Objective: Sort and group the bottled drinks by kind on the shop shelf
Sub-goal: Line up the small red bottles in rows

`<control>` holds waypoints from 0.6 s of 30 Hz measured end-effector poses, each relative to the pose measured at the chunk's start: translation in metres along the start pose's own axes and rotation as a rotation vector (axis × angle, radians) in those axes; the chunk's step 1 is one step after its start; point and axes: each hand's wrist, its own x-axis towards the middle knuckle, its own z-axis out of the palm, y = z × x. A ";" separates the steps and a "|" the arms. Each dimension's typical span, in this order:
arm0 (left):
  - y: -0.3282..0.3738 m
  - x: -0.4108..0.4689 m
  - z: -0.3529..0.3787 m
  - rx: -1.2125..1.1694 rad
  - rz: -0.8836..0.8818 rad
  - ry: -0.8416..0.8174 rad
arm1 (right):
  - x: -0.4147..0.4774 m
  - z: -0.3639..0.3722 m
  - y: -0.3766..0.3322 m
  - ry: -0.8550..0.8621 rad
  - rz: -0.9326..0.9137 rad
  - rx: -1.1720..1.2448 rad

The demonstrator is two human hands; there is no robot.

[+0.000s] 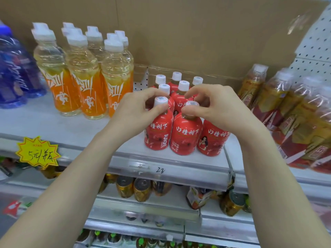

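Several small red juice bottles with white caps stand grouped on the grey shelf point(75, 129), middle of the head view. My left hand point(136, 111) grips the neck of the front-left red bottle point(157, 133). My right hand point(213, 108) pinches the cap and neck of the front-middle red bottle point(185, 136); a third front bottle point(212, 140) stands under that wrist. More red bottles point(180, 86) stand behind. Several tall orange-labelled bottles point(89, 72) stand to the left.
Blue bottles point(14, 68) stand at the far left. Shrink-wrapped packs of amber drinks point(290, 111) fill the right side. A cardboard sheet point(197, 36) backs the shelf. A yellow price star point(38, 152) hangs on the shelf edge. Cans point(141, 189) sit on the shelf below.
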 end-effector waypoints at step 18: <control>0.007 -0.002 -0.001 0.046 -0.029 0.048 | -0.010 0.001 0.004 0.186 -0.028 0.096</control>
